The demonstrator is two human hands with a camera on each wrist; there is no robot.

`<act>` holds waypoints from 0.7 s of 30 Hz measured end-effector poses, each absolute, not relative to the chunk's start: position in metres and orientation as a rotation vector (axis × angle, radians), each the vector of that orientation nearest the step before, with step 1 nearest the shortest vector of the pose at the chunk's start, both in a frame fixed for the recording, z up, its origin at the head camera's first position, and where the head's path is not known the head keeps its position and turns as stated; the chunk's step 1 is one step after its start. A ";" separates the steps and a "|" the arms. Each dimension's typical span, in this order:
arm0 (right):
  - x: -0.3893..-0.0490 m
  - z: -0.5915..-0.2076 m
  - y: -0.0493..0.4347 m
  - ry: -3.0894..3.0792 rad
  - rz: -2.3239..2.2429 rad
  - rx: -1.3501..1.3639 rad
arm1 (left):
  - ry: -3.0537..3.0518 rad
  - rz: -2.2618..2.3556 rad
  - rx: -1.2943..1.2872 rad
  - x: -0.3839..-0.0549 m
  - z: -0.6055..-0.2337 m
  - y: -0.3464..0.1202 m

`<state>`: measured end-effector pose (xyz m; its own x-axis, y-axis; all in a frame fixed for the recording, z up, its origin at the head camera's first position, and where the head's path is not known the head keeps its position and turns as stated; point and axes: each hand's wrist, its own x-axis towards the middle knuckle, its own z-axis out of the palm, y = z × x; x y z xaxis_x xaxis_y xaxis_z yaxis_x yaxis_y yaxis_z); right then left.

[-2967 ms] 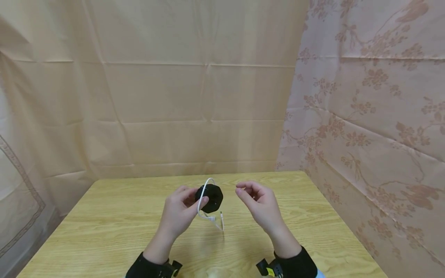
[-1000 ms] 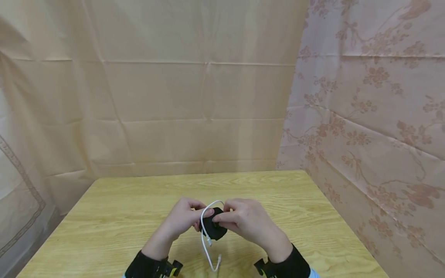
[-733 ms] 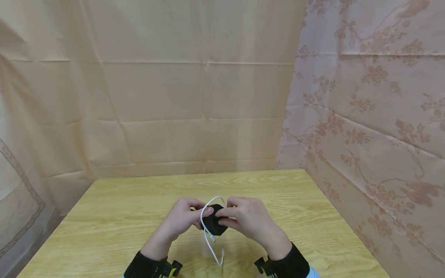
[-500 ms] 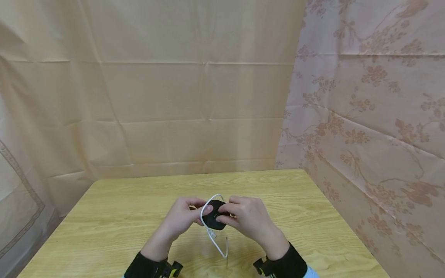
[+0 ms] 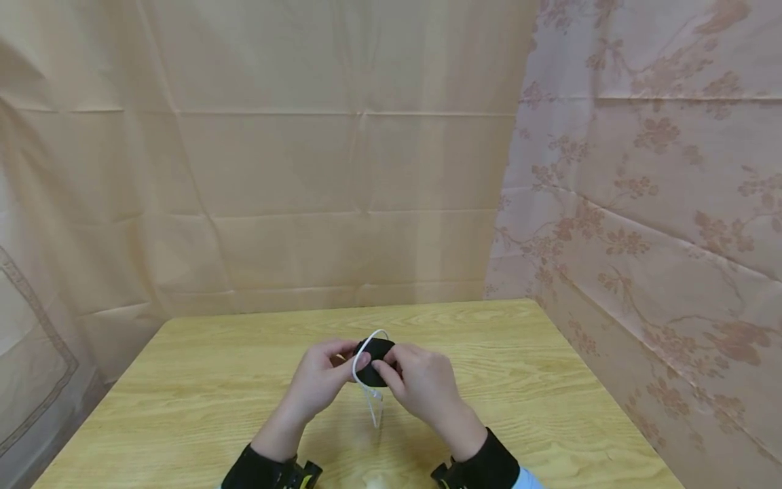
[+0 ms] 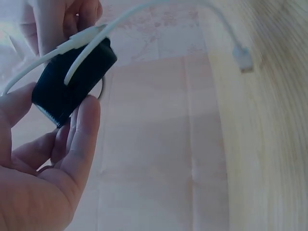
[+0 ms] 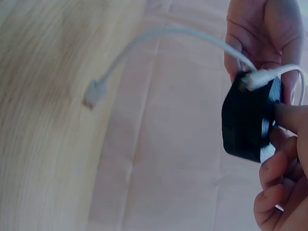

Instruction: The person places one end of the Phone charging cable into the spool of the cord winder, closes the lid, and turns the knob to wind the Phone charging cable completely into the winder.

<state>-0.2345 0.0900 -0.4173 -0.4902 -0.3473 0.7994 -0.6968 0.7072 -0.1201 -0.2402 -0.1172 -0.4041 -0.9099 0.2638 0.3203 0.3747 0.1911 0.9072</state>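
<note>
A black, many-sided, thick disc-like block (image 5: 378, 349) is held above the table between both hands, with a white USB cable (image 7: 168, 31) looped about it. My left hand (image 5: 314, 384) grips its left edge, thumb in front and fingers behind. My right hand (image 5: 427, 386) pinches the block near its middle on the right side, thumb in front. One cable plug (image 6: 243, 58) hangs free in the left wrist view; another plug (image 7: 257, 79) lies against the block's side. My fingers partly cover the block's face.
Under the hands is a light wood-grain table (image 5: 232, 367). Behind it hangs a beige cloth (image 5: 275, 204), and a pink floral cloth (image 5: 641, 238) hangs along the right side.
The right hand, apart three seconds ago, came in and pinched the block. Over the last second both hands rose slightly with it, the block tilted, and the hanging cable swung up.
</note>
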 end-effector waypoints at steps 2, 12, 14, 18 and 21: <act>-0.234 -0.416 0.087 -2.100 0.562 0.758 | -2.336 -1.797 -0.619 -0.239 -0.402 -0.116; -0.235 -0.407 0.073 -2.247 0.883 0.603 | -2.182 -1.562 -0.598 -0.236 -0.403 -0.110; -0.235 -0.404 0.071 -2.277 1.080 0.558 | -2.129 -1.550 -0.615 -0.237 -0.404 -0.108; -0.234 -0.398 0.068 -2.257 1.493 0.455 | -2.022 -1.537 -0.662 -0.236 -0.405 -0.107; -0.233 -0.396 0.066 -2.187 1.818 0.374 | -1.961 -1.528 -0.704 -0.236 -0.406 -0.106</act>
<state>-0.2331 0.0664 -0.3957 -0.9297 -0.0243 0.3675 -0.3657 0.1783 -0.9135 -0.2363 -0.1057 -0.4065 -0.7111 0.0689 0.6997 0.6954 0.2164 0.6853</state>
